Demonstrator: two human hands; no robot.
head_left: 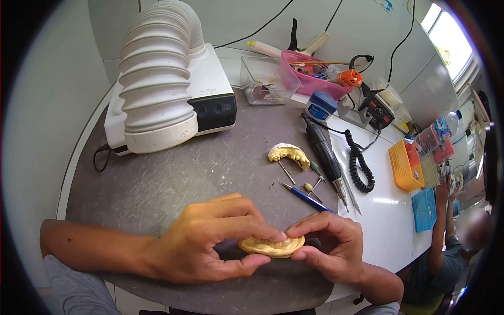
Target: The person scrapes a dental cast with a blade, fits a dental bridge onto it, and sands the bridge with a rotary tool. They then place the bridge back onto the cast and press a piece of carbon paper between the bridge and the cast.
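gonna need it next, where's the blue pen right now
In the head view, the blue pen lies on the table right of centre, just beyond the right hand, left of the handpiece.

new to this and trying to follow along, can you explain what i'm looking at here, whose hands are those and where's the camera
There is no robot here: these are a person's bare hands. The single picture comes from a camera worn on that person's head, looking forward and down. The left hand and right hand hold a yellowish dental model between them, fingers on its teeth. On the dark desktop lie a second model, a blue pen and small rotary bits. Beyond stands a machine with a fat ribbed hose. Another person is at far right.
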